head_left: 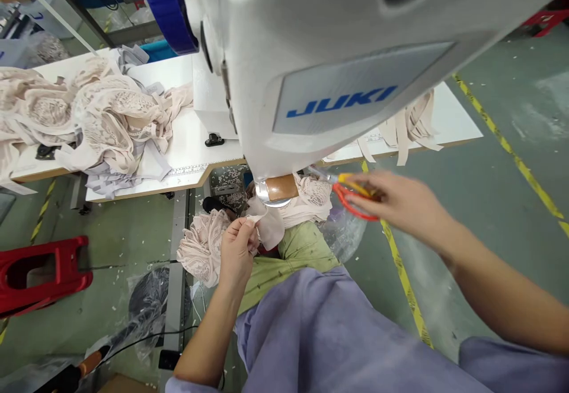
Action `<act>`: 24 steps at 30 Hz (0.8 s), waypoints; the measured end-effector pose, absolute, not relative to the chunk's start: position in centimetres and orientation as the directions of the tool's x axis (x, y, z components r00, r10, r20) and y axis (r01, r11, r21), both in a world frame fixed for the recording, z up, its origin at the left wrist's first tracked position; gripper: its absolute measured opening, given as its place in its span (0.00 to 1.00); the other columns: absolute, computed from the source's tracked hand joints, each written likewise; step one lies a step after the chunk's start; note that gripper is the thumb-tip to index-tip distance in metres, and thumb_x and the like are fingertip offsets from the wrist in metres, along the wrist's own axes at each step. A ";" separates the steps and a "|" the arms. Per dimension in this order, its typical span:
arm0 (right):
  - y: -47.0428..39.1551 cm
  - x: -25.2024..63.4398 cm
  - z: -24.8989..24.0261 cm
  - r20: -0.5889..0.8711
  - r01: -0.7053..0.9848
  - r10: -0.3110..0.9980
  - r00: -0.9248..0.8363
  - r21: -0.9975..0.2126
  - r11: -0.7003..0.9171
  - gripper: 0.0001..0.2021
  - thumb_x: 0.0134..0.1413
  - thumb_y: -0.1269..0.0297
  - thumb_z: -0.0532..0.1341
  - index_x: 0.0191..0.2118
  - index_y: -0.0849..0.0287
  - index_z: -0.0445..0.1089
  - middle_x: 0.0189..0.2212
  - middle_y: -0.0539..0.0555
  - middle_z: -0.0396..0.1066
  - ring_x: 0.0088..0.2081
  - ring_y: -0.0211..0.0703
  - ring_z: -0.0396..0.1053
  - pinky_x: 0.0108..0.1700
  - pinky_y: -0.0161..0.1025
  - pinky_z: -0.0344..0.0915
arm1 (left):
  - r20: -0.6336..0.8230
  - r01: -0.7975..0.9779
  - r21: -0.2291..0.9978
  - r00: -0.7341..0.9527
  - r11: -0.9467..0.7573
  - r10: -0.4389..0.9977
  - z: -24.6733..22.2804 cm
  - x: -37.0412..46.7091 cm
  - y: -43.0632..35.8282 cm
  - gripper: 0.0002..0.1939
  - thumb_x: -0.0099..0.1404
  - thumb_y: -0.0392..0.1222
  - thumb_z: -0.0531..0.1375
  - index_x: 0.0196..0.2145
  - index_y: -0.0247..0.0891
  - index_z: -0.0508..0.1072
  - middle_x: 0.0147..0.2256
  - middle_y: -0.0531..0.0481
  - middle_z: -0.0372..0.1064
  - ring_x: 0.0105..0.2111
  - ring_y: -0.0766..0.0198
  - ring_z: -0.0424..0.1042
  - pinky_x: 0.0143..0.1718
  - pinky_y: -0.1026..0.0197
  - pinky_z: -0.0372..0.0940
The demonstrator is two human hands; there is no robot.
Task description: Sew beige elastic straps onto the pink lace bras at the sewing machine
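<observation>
Between thumb and fingers, my left hand pinches the edge of a pale beige fabric piece just below the sewing machine's arm end. My right hand is closed round the handles of a pair of scissors, red and yellow, slightly smeared by motion. Their blades point left toward the lace fabric by the machine's rounded end, and I cannot tell whether they touch it. Bunched beige lace hangs to the left of my left hand. The white sewing machine hides part of the work area.
Heaped lace garments cover the left of the white table. Beige strips hang over its right front edge. A red stool stands at the left on the green floor. Yellow tape runs along the floor at the right.
</observation>
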State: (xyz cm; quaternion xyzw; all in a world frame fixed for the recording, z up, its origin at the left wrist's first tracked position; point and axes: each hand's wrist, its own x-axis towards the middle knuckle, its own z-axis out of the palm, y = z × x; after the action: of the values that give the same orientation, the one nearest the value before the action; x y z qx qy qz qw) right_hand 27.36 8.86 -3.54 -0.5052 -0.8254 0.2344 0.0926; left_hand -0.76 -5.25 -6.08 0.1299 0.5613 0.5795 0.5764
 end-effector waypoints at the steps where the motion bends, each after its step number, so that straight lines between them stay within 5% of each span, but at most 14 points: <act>1: 10.1 27.6 -3.1 0.006 0.810 0.888 -0.460 -0.407 0.422 0.16 0.61 0.54 0.59 0.50 0.55 0.73 0.45 0.64 0.75 0.40 0.58 0.73 0.39 0.51 0.67 | -0.498 -0.526 0.796 -0.289 0.299 0.818 -5.9 -0.7 -5.1 0.16 0.58 0.51 0.65 0.27 0.36 0.66 0.18 0.62 0.51 0.17 0.76 0.47 0.20 0.70 0.47; 5: 10.1 24.9 -1.7 0.321 0.716 0.796 -0.514 -0.352 0.603 0.18 0.61 0.57 0.61 0.53 0.58 0.70 0.51 0.67 0.71 0.53 0.64 0.68 0.53 0.56 0.64 | -0.526 -0.511 0.767 -0.156 0.387 0.836 -4.5 -0.2 -4.4 0.15 0.59 0.51 0.64 0.28 0.36 0.68 0.22 0.58 0.61 0.18 0.76 0.54 0.21 0.70 0.50; 10: 5.3 18.9 -3.8 0.148 0.238 0.379 -0.913 -0.561 0.793 0.10 0.63 0.65 0.57 0.48 0.53 0.72 0.44 0.57 0.76 0.44 0.48 0.73 0.42 0.42 0.68 | -0.587 -0.243 0.747 0.193 0.618 0.786 -2.0 -0.4 -3.9 0.12 0.61 0.45 0.60 0.25 0.35 0.71 0.21 0.51 0.67 0.16 0.70 0.60 0.18 0.65 0.54; 13: 5.9 18.7 -5.3 0.107 0.320 0.471 -0.876 -0.601 0.732 0.10 0.64 0.66 0.54 0.41 0.55 0.73 0.37 0.55 0.76 0.35 0.43 0.72 0.33 0.37 0.64 | -0.481 0.075 0.872 -0.060 0.484 0.875 -2.3 -0.9 -4.9 0.12 0.65 0.47 0.57 0.29 0.38 0.72 0.29 0.48 0.72 0.24 0.65 0.67 0.26 0.63 0.62; 16: 7.6 20.3 -5.6 0.058 0.516 0.798 -0.600 -0.735 0.441 0.10 0.62 0.57 0.58 0.33 0.57 0.69 0.26 0.51 0.71 0.26 0.39 0.67 0.28 0.34 0.59 | -0.179 0.190 0.938 -0.449 0.289 0.876 -4.9 0.2 -6.6 0.15 0.63 0.51 0.62 0.43 0.40 0.74 0.38 0.45 0.72 0.39 0.59 0.71 0.40 0.59 0.65; 18: 7.7 20.8 -5.3 -0.106 0.419 0.897 -0.429 -0.903 0.093 0.15 0.59 0.51 0.61 0.29 0.57 0.65 0.21 0.47 0.66 0.22 0.36 0.62 0.25 0.33 0.58 | -0.287 -0.020 0.954 -0.330 0.298 0.899 -7.2 2.4 -7.5 0.27 0.62 0.57 0.62 0.54 0.41 0.68 0.37 0.45 0.72 0.39 0.58 0.72 0.43 0.56 0.66; 21: 5.7 20.1 -4.9 -0.416 0.001 0.788 -0.455 -0.885 -0.466 0.17 0.54 0.48 0.63 0.30 0.58 0.65 0.22 0.48 0.67 0.22 0.36 0.64 0.24 0.34 0.63 | -0.442 -0.462 0.783 0.056 0.415 0.895 -9.6 6.5 -8.1 0.50 0.54 0.75 0.58 0.66 0.47 0.53 0.45 0.40 0.73 0.43 0.50 0.75 0.44 0.49 0.68; 24: 2.9 18.9 -3.6 -0.508 -0.195 0.624 -0.594 -0.661 -0.724 0.16 0.52 0.50 0.65 0.30 0.59 0.67 0.22 0.49 0.69 0.22 0.34 0.66 0.26 0.32 0.66 | -0.380 -0.607 0.732 0.013 0.309 0.925 -9.4 8.5 -8.6 0.58 0.46 0.85 0.48 0.68 0.51 0.48 0.52 0.36 0.70 0.51 0.40 0.72 0.45 0.44 0.69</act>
State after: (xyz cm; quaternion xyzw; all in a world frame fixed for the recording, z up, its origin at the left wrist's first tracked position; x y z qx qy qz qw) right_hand 18.93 2.94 -3.65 -0.3803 -0.2819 0.8471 0.2416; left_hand 8.50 -8.56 -9.43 0.1860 0.4273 0.5577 0.6869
